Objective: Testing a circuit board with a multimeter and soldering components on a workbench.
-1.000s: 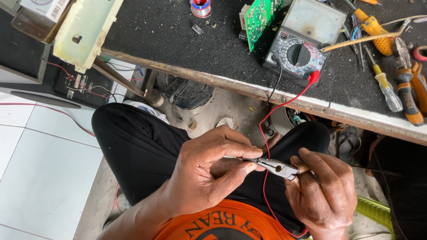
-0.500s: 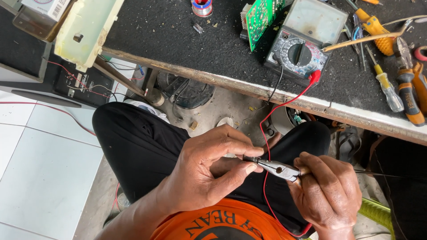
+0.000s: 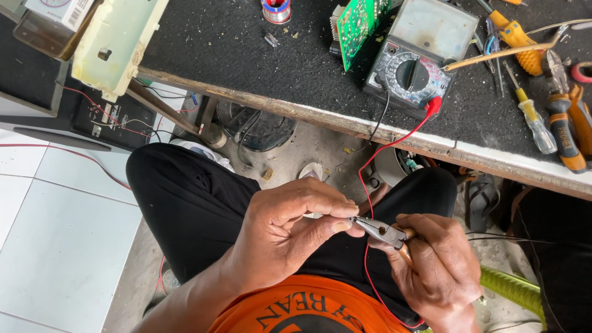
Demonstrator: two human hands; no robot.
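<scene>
The right hand is wrapped around the handles of small pliers, its grip pressed tight on them, over the person's lap. The plier tips point left and meet the left hand, whose thumb and forefinger are pinched together right at the tips (whatever small piece sits between them is too tiny to make out). A red lead runs down from the meter, passes just behind the pliers and loops under the right hand across the black trousers.

The meter lies near the front edge of the table, with a green circuit board leaning against its left side. Further right on the table lie screwdrivers and orange-handled pliers, close together. A solder spool stands near the top edge of the view, and a yellowed plastic casing overhangs the table's left end. Below the table, the floor shows white tiles at left.
</scene>
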